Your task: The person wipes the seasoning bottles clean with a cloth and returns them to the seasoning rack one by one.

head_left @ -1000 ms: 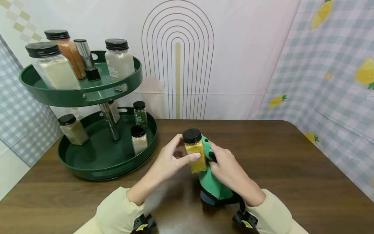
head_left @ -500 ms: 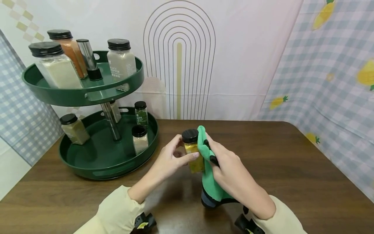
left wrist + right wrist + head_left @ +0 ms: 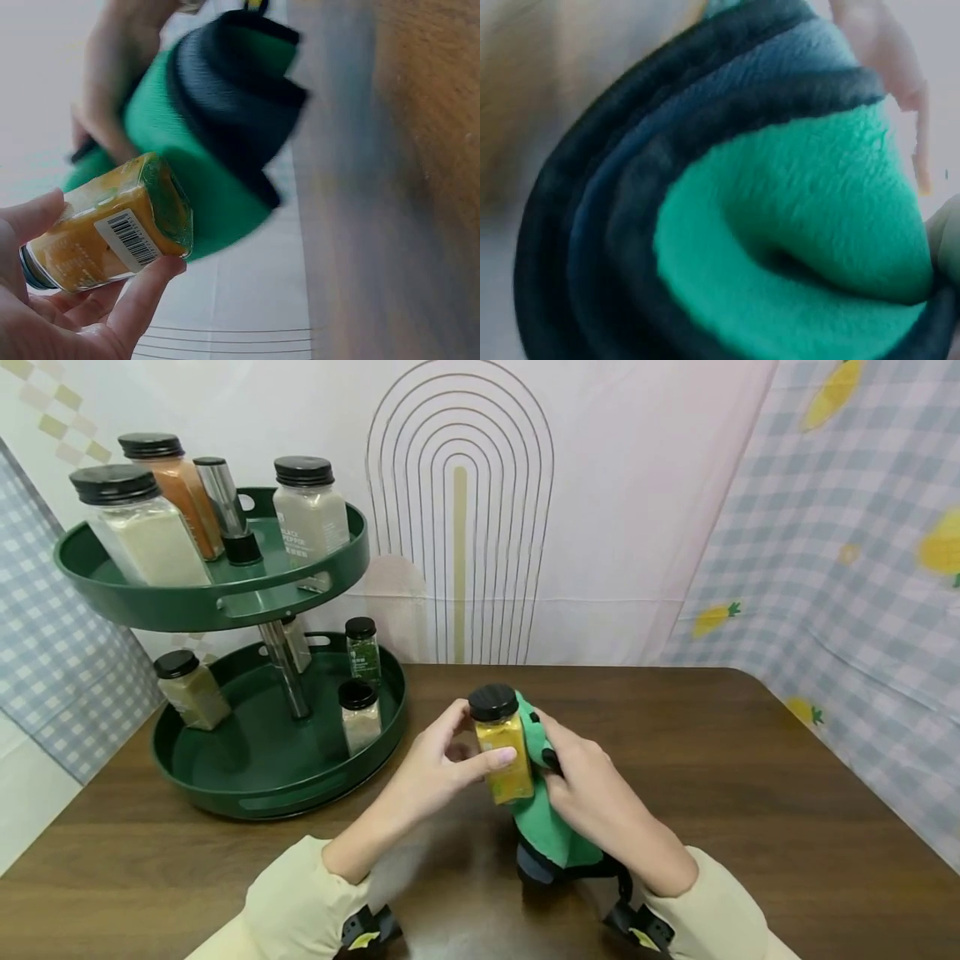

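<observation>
My left hand point(image 3: 438, 764) grips a small spice jar point(image 3: 504, 756) with yellow contents and a black lid, thumb on its near face. The jar is held off the table, slightly tilted; in the left wrist view a barcode label point(image 3: 127, 238) shows on its side. A green cloth point(image 3: 555, 831) with dark edging is bunched in my right hand point(image 3: 592, 781), its upper part against the jar's right side. Folds of the cloth point(image 3: 810, 202) fill most of the right wrist view, and most of the right fingertips are hidden there.
A two-tier dark green rack point(image 3: 277, 802) stands at the left on the wooden table point(image 3: 720, 777). Large black-lidded jars and a metal post are on its upper tier; several small jars, such as a green-labelled jar point(image 3: 363, 653), are on the lower tier. A patterned cloth backdrop point(image 3: 600, 510) hangs behind.
The green cloth first slid up and over the jar's right part, then moved back down and behind it, with my right hand following. The left hand has kept its hold, tilting the jar slightly.
</observation>
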